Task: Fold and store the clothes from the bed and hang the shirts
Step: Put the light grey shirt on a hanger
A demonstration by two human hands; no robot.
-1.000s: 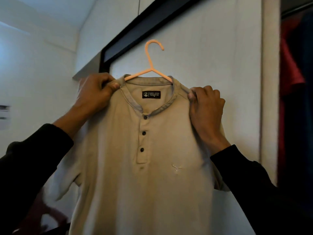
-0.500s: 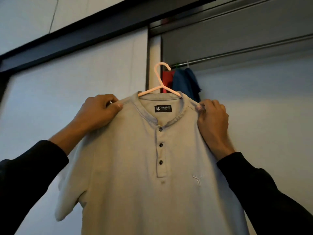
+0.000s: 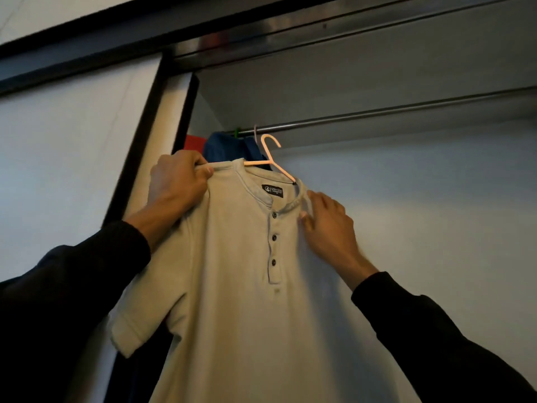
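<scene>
A beige button-neck shirt hangs on a peach plastic hanger, tilted down to the right. My left hand grips the shirt's left shoulder seam. My right hand lies with straightened fingers against the shirt's right shoulder by the collar. The hanger's hook sits just below the metal wardrobe rail, not over it.
A blue garment and a red one hang at the rail's left end, behind the beige shirt. A dark sliding-door frame borders the wardrobe opening on the left. To the right the rail is bare.
The shirt on its hanger has gone up and right into the wardrobe opening, close under the rail. My right hand has let go of the shoulder and its fingers have straightened.
</scene>
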